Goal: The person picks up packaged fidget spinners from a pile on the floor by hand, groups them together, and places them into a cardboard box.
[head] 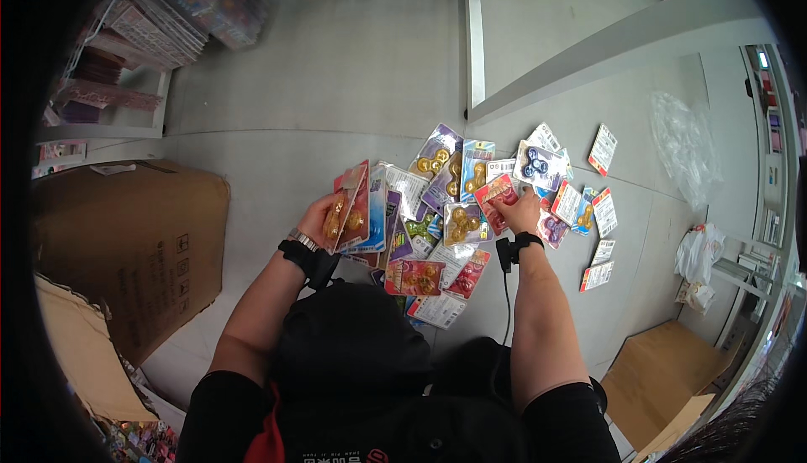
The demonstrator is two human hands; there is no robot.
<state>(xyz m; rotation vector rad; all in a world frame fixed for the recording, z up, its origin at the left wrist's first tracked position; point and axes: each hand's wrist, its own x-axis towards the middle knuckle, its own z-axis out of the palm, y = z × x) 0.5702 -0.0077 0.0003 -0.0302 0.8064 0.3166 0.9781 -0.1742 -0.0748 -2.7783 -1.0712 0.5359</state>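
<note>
My left hand grips several carded blister packs of fidget spinners, the outermost a red-carded pack with a gold spinner. Fingers of my right hand are on another red-carded spinner pack, at the right of a loose heap. Within the heap lie a purple-carded pack with a gold spinner, a blue-carded pack and a red-carded pack near my knees. Just beyond my right hand rests a pack with a dark blue spinner. Some packs lie face down, showing printed white backs.
Face-down packs are scattered on the tiled floor at right. A large cardboard box stands at left, an open carton at lower right. A white metal shelf frame rises ahead. Clear plastic film lies right; a person's part shows top right.
</note>
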